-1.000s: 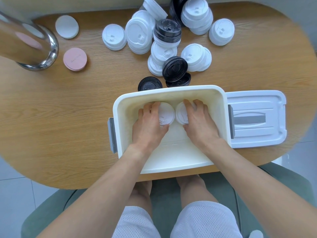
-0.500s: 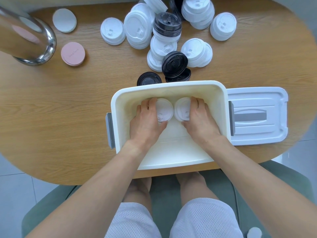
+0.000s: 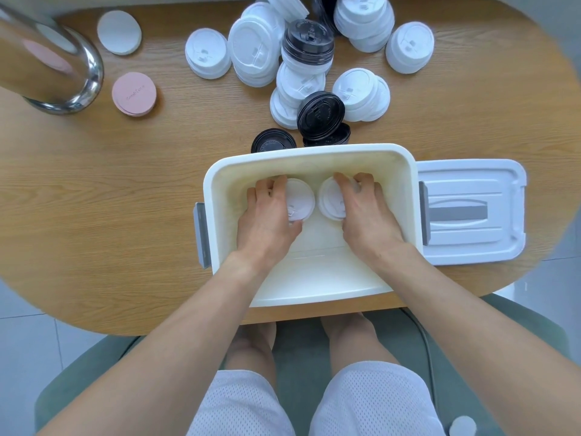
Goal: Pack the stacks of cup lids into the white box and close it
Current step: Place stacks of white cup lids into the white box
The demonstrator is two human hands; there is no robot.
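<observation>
Lid stacks (image 3: 301, 199) sit in white box (image 3: 311, 155), fingers (image 3: 267, 190) curled around them.

Bright, even daylight-like light, sharp at the centre, warped at the edges.

You get soft, diffuse light with only faint shadows under your hands (image 3: 317, 212) inside the white box (image 3: 217, 184). The worktop (image 3: 125, 199) is evenly lit, with no harsh glare; the metal vessel (image 3: 47, 64) at upper left carries bright reflections and looks smeared. The wide-angle lens bows the worktop's edge, and the corners of the view go soft and blurred.
</observation>
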